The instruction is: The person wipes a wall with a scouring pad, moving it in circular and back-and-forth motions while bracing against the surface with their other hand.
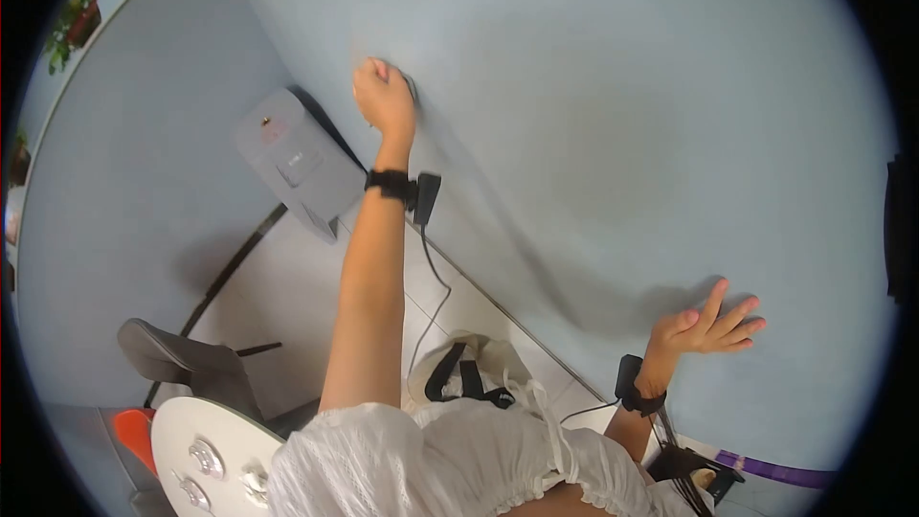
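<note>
My left hand (pixel 385 99) is raised against the pale blue wall (pixel 574 48), its fingers curled closed. A thin grey-green edge of an object (pixel 412 88) shows beside the palm; most of it is hidden by the hand, so its kind cannot be made out. Lower on the right, my right hand (pixel 713 325) is open with fingers spread, close to or touching the same wall, and nothing is in it. Each wrist wears a black strap with a small black box, the left box (pixel 428 198) and the right box (pixel 628 378), both trailing cables.
A grey cabinet-like bin (pixel 306 163) stands in the wall corner. At lower left are a grey chair (pixel 182 359), an orange chair (pixel 134 436) and a round white table (pixel 177 421) bearing glass items. Potted plants (pixel 81 24) line a ledge. A purple strip (pixel 785 472) lies lower right.
</note>
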`<state>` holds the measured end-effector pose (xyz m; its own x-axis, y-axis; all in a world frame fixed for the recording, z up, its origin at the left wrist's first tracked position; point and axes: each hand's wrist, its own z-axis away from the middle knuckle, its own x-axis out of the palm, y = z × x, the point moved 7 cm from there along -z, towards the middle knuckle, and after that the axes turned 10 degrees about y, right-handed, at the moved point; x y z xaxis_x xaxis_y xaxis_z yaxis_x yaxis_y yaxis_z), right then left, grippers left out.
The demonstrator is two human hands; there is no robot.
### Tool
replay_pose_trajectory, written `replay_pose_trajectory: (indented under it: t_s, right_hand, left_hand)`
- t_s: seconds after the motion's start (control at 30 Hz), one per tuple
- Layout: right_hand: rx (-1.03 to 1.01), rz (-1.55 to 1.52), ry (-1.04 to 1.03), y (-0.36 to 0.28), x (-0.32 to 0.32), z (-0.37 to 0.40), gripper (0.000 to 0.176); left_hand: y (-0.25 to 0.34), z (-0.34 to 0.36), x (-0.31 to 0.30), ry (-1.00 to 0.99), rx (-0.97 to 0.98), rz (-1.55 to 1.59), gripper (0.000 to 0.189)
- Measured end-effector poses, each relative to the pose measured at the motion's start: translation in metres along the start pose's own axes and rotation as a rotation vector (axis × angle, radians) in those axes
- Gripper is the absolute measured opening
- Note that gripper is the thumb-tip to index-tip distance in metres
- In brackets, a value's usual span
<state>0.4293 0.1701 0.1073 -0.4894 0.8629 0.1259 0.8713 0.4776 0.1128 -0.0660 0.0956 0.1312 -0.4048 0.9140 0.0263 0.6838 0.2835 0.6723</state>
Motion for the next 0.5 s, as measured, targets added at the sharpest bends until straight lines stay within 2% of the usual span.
replay_pose_trajectory:
  t_s: [0.03, 0.13, 0.2, 0.3, 0.4, 0.5]
  right_hand:
    - [0.027, -0.005, 0.006, 0.006, -0.001, 0.001, 0.048]
    - [0.077, -0.039, -0.004, 0.013, -0.010, 0.005, 0.048]
    - [0.096, -0.069, 0.020, 0.011, -0.007, 0.002, 0.049]
    - [0.136, -0.038, 0.033, -0.002, -0.008, -0.003, 0.052]
    - [0.290, -0.014, 0.014, -0.023, -0.005, -0.016, 0.054]
    - [0.533, 0.044, 0.029, -0.045, -0.006, -0.032, 0.059]
  left_hand:
    - [0.017, 0.002, -0.008, -0.038, 0.103, -0.048, 0.018]
    - [0.079, 0.023, -0.028, -0.106, 0.322, 0.184, 0.018]
    - [0.101, 0.028, -0.038, -0.113, 0.334, 0.247, 0.020]
    - [0.110, 0.024, -0.045, -0.102, 0.387, 0.308, 0.024]
    - [0.103, 0.029, -0.043, -0.029, 0.447, 0.361, 0.026]
    - [0.101, 0.045, -0.046, 0.043, 0.548, 0.379, 0.025]
